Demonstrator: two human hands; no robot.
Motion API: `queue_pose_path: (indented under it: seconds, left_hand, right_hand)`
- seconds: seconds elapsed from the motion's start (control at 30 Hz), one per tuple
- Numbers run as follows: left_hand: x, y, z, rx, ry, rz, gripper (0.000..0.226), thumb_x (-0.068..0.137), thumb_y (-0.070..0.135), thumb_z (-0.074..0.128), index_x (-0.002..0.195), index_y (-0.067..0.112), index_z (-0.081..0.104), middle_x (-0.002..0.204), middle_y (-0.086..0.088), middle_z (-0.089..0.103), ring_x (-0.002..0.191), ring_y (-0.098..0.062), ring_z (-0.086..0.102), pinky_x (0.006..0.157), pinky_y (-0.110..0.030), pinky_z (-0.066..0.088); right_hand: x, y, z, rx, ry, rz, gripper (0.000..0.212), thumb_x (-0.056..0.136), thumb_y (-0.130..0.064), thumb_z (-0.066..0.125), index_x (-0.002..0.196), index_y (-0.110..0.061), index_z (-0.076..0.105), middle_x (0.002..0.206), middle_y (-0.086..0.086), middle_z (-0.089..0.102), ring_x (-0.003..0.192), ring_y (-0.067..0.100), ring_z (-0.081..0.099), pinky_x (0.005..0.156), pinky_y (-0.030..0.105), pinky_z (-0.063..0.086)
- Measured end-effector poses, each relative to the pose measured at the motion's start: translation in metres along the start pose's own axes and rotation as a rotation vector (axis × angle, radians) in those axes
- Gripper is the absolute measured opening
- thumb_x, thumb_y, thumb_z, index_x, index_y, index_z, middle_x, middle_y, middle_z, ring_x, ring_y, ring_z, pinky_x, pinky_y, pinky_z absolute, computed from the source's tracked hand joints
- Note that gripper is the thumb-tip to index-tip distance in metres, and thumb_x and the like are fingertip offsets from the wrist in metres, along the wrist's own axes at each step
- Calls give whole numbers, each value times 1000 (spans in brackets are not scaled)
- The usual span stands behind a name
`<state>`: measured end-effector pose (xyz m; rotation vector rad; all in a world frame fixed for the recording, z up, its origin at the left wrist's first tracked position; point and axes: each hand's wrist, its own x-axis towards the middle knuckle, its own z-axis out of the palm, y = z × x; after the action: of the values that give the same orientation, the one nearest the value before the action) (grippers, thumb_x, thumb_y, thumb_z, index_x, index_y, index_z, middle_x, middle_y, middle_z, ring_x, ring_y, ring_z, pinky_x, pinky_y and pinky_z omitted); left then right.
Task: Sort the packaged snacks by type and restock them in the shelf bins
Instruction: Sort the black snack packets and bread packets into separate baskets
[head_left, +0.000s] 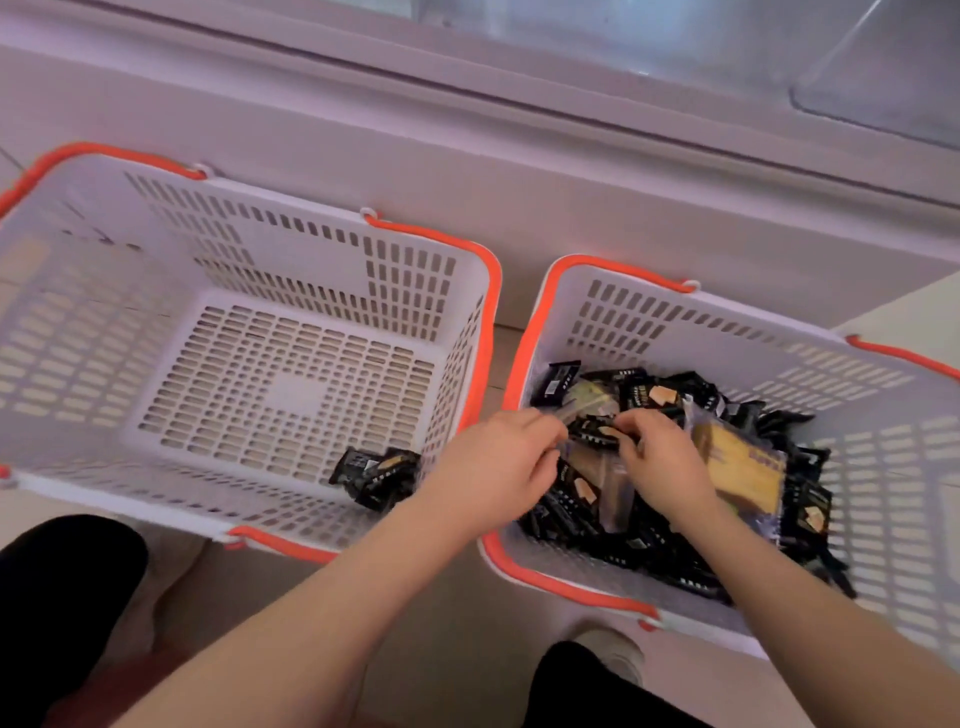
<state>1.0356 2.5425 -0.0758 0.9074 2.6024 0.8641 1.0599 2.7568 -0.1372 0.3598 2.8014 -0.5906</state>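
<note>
Two white slotted baskets with orange handles stand side by side on the floor. The right basket holds a heap of small black snack packets mixed with clear-wrapped yellow packets. The left basket holds only a couple of black packets in its near right corner. Both my hands reach into the right basket. My left hand and my right hand pinch opposite ends of one small black packet on top of the heap.
A pale cabinet or freezer front runs along behind the baskets, with a clear panel above at the right. My dark-clothed knees and a light shoe are at the bottom edge, close to the baskets.
</note>
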Motion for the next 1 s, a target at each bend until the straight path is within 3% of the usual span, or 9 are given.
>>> queue_pose_path:
  seconds: [0.13, 0.2, 0.3, 0.4, 0.53, 0.63, 0.77, 0.87, 1.0]
  left_hand:
    - [33, 14, 38, 336, -248, 25, 22, 94, 17, 38, 111, 12, 52, 112, -7, 59, 105, -28, 56, 71, -38, 45]
    - [46, 20, 60, 441, -382, 35, 24, 92, 8, 40, 111, 8, 53, 112, -11, 61, 104, -31, 58, 69, -37, 44]
    - [59, 20, 88, 564, -554, 24, 32, 92, 5, 41, 123, 4, 50, 125, -16, 53, 113, -32, 52, 81, -38, 45]
    - [68, 15, 107, 652, -658, 68, 36, 95, 13, 39, 130, 4, 43, 131, -18, 44, 117, -33, 46, 86, -38, 42]
    - [77, 9, 124, 715, -714, 147, 40, 95, 19, 41, 134, 7, 40, 135, -18, 39, 121, -34, 40, 94, -40, 35]
    - [78, 4, 134, 746, -754, 185, 47, 93, 20, 47, 136, 6, 37, 138, -18, 35, 125, -33, 33, 99, -42, 31]
    - [75, -4, 142, 744, -808, 251, 47, 91, 15, 51, 136, 7, 38, 142, -16, 33, 127, -30, 34, 98, -40, 34]
    - [72, -7, 143, 724, -804, 270, 50, 89, 8, 52, 135, 7, 34, 140, -17, 38, 123, -31, 41, 96, -40, 36]
    - [74, -6, 145, 749, -813, 290, 51, 86, 9, 56, 132, 9, 35, 135, -18, 43, 118, -32, 46, 96, -41, 37]
  right_hand:
    - [25, 14, 16, -179, -179, -199, 57, 82, -8, 63, 135, -11, 45, 135, 12, 51, 125, 26, 45, 103, 33, 36]
    - [35, 15, 25, -308, -236, -284, 58, 87, -18, 58, 140, -11, 36, 143, 11, 43, 132, 24, 38, 107, 32, 30]
    - [44, 20, 34, -425, -274, -278, 64, 91, -23, 51, 146, -11, 20, 147, 14, 35, 135, 28, 33, 107, 38, 29]
    - [48, 22, 31, -526, -296, -319, 61, 86, -14, 54, 142, -11, 27, 138, 15, 45, 128, 31, 39, 100, 39, 35]
    - [55, 29, 20, -465, -203, -383, 36, 85, -7, 51, 121, -9, 49, 119, 11, 58, 111, 27, 51, 88, 36, 42]
    - [62, 46, 11, -438, -113, -386, 32, 87, -13, 55, 118, -8, 52, 123, 9, 53, 116, 27, 46, 95, 37, 38]
    - [75, 71, 2, -374, -157, -324, 34, 93, -27, 50, 121, -8, 48, 132, 10, 48, 124, 27, 41, 103, 38, 32]
    - [82, 85, 3, -324, -231, -273, 50, 92, -39, 50, 131, -9, 39, 141, 13, 40, 131, 28, 35, 106, 39, 30]
    - [85, 88, 8, -414, -246, -196, 85, 83, -50, 60, 146, -10, 19, 155, 12, 17, 144, 30, 10, 116, 43, 8]
